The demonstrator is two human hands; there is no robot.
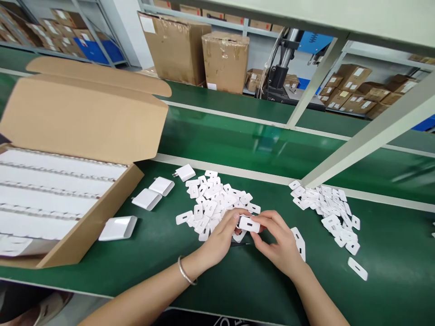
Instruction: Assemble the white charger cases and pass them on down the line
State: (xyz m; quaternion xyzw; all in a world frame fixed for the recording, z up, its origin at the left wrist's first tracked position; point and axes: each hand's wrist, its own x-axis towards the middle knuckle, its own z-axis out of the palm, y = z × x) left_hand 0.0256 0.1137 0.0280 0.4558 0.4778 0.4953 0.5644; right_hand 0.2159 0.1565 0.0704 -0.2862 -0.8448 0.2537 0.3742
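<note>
My left hand and my right hand meet over the bench, both closed on one white USB charger end plate with a dark slot. Left fingers wrap its left end, where a small dark part shows behind; what that is stays half hidden. Right thumb and fingers pinch the plate's right end. Just beyond my hands spreads a pile of similar white end plates. Beside my right wrist lie a few loose plates, partly covered. A dark thin tool shows below my left fingertips.
On the left stands an open carton with rows of white chargers. Several white charger housings lie beside it. A second pile of plates sits right, near a slanted metal post. A raised ledge borders the green bench.
</note>
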